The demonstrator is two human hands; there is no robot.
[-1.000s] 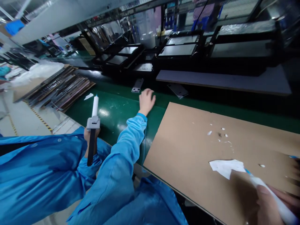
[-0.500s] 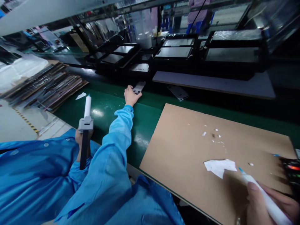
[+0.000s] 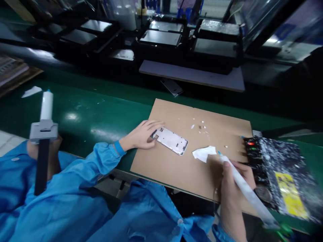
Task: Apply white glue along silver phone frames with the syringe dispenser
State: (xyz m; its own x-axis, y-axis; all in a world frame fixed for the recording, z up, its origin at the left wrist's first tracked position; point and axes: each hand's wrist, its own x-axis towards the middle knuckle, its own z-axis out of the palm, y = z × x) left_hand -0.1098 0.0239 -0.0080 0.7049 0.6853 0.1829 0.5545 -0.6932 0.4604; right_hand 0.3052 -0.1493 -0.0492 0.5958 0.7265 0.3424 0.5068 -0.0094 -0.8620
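My left hand (image 3: 141, 136) rests at the left edge of a brown cardboard sheet (image 3: 176, 168), its fingers holding the near end of a silver phone frame (image 3: 170, 140) that lies flat on the sheet. My right hand (image 3: 233, 188) is closed round a white glue syringe (image 3: 243, 185). The syringe's blue tip points at a crumpled white paper scrap (image 3: 203, 153). Small white glue specks (image 3: 198, 125) dot the cardboard beyond the frame.
A co-worker's hand (image 3: 50, 153) at the left holds a grey glue gun (image 3: 43, 129) upright over the green belt (image 3: 101, 107). A glue-spattered control box (image 3: 277, 168) sits right of the cardboard. Another phone part (image 3: 172, 86) lies by the dark trays (image 3: 161, 38) behind.
My left hand reached to the far side of the belt, took a phone frame and brought it back onto the cardboard. My view swung right and down; the control box came into view.
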